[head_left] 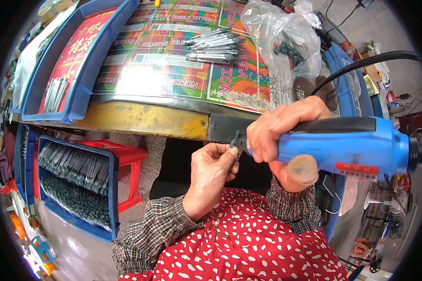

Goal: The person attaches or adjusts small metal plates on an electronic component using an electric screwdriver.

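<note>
Blue and thick-bodied, a power tool (344,146) stretches in from the right side of the head view, a black strip along its top, a red label on its flank and a ribbed black collar at its rear. The right hand (283,129) is wrapped firmly around its front end, hiding part of the nose. Just beside that nose, at the near edge of the worktable (150,118), the left hand (208,171) pinches a small dark piece (233,143) between thumb and fingers; grey-green, with a narrow prong pointing up, it is mostly covered by the fingertips. Below spreads a red garment (244,248) with white spots. Across the colourfully printed tabletop lie a pile of silvery rods (214,47) and a clear plastic bag (262,23), while dark-ended rods (72,166) fill a blue bin (114,187) at lower left, beside a red stool (136,180).
</note>
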`<action>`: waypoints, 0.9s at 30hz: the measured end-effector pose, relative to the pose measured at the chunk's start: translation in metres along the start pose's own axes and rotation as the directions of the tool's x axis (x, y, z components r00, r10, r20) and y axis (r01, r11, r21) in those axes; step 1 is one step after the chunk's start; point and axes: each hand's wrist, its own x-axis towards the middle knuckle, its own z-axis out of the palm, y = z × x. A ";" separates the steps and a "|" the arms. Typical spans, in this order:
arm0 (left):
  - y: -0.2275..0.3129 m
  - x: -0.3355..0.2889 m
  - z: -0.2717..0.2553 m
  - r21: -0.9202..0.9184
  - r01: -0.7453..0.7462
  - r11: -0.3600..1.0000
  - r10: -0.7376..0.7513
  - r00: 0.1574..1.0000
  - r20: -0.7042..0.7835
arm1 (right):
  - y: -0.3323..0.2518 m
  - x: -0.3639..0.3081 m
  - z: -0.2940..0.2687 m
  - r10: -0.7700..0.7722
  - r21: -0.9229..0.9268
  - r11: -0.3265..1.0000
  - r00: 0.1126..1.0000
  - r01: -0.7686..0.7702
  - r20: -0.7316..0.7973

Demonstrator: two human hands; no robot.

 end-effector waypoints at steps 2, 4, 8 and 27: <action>-0.005 0.004 -0.003 -0.006 -0.020 1.000 0.020 1.000 0.013 | 0.002 -0.001 0.005 0.010 0.036 0.999 0.998 -0.008 -0.057; -0.005 0.004 -0.006 -0.076 -0.004 0.997 0.009 0.998 0.067 | 0.007 -0.003 0.006 -0.054 0.079 0.995 0.991 0.064 -0.119; -0.002 0.001 -0.004 -0.034 -0.011 0.999 0.013 0.997 0.074 | 0.005 -0.010 0.003 -0.095 0.111 0.988 0.986 0.111 -0.137; 0.043 0.022 -0.034 0.715 -0.625 0.313 0.734 0.637 0.235 | -0.003 -0.020 -0.031 -0.178 0.147 0.965 0.957 0.215 -0.230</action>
